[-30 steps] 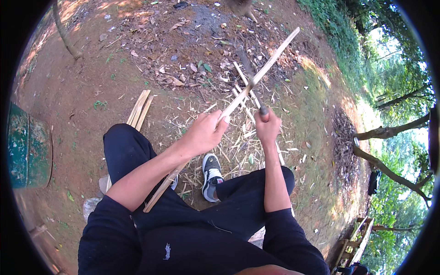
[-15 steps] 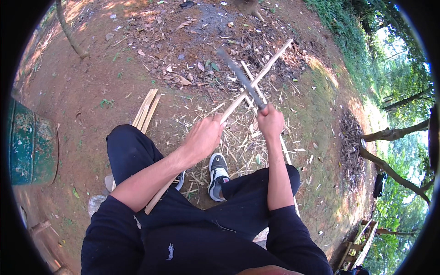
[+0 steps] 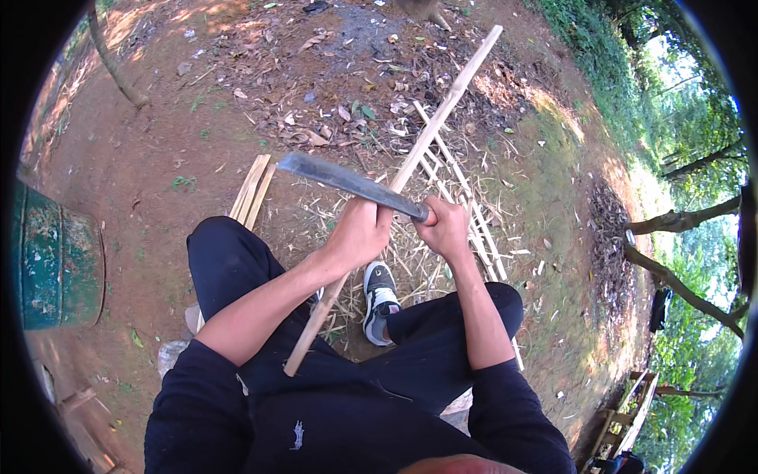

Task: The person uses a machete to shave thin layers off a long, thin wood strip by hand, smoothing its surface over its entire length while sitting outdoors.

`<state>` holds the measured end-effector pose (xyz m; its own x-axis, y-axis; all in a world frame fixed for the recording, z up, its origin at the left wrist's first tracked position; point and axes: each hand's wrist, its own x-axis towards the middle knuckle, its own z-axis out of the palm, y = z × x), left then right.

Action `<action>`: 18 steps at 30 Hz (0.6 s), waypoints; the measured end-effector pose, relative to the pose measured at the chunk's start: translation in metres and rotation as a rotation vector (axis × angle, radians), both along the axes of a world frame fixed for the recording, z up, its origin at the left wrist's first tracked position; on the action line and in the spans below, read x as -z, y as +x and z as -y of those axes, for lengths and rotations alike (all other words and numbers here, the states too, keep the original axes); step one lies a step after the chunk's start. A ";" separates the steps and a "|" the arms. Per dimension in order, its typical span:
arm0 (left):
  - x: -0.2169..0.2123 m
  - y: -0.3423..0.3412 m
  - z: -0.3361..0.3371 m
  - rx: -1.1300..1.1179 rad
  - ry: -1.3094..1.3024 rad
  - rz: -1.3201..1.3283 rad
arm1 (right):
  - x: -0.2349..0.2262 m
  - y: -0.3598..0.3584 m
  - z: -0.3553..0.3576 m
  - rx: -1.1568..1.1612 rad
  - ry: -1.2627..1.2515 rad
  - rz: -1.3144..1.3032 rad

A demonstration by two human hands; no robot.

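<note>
My left hand (image 3: 359,233) is closed round a long pale strip of split wood or bamboo (image 3: 442,109). The strip slants from my lap up to the far right. In my right hand (image 3: 444,229) is the handle of a machete (image 3: 343,178). Its broad dark blade lies across the strip just beyond my left hand, with the tip toward the left. Whether the edge bites into the strip, I cannot tell. Several thin pale strips (image 3: 452,158) lie on the ground beyond my right hand, running back beside my right leg.
Wood shavings (image 3: 410,276) litter the dirt around my shoe (image 3: 381,304). More strips (image 3: 253,189) lie beyond my left knee. A green metal drum (image 3: 59,261) stands at far left, near a thin trunk (image 3: 114,59). Dry leaves cover the ground ahead; branches (image 3: 683,221) rise at right.
The machete blade has swung from pointing away to pointing left, across the strip. My right hand has come nearer and slightly left. The held strip has shifted, its far end now farther off.
</note>
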<state>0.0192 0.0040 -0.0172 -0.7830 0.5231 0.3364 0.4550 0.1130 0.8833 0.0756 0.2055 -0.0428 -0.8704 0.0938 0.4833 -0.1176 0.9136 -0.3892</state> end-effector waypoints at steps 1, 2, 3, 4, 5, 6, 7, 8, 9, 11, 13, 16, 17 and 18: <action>-0.004 -0.002 0.001 0.010 0.023 0.061 | 0.001 -0.002 0.002 0.013 -0.023 0.009; 0.001 -0.006 0.001 0.002 0.045 0.101 | 0.001 -0.005 0.000 0.057 -0.020 0.039; -0.002 -0.009 0.002 -0.006 0.021 0.126 | -0.001 -0.007 -0.006 0.052 0.026 0.006; -0.005 -0.011 0.004 -0.016 -0.003 0.150 | -0.001 -0.010 -0.011 0.046 0.071 -0.027; -0.007 -0.013 0.007 -0.027 -0.028 0.175 | -0.001 -0.013 -0.014 0.038 0.116 -0.060; -0.018 -0.012 0.007 -0.015 -0.077 0.247 | 0.006 -0.015 -0.019 0.075 0.136 -0.072; -0.017 -0.014 0.005 -0.006 -0.055 0.224 | 0.011 -0.017 -0.023 0.080 0.151 -0.108; -0.015 -0.016 0.003 0.004 -0.033 0.200 | 0.015 -0.018 -0.027 0.086 0.165 -0.145; -0.015 -0.017 0.005 0.004 -0.018 0.179 | 0.016 -0.021 -0.024 0.082 0.171 -0.181; -0.015 -0.018 0.008 -0.026 -0.020 0.169 | 0.013 -0.022 -0.025 0.095 0.176 -0.132; -0.022 -0.013 0.007 -0.041 0.006 0.246 | 0.012 -0.018 -0.042 0.238 0.058 -0.165; -0.016 -0.014 0.009 -0.026 0.067 0.186 | 0.004 -0.014 -0.070 0.436 0.058 -0.070; -0.014 -0.014 0.008 -0.013 0.089 0.165 | 0.006 -0.011 -0.073 0.427 0.067 -0.058; -0.009 -0.015 0.009 -0.008 0.084 0.198 | 0.006 -0.008 -0.072 0.416 0.080 -0.045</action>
<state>0.0047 -0.0046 -0.0081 -0.8419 0.4938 0.2177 0.2711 0.0383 0.9618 0.0678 0.2779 -0.0492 -0.7444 0.3930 0.5399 0.2522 0.9141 -0.3176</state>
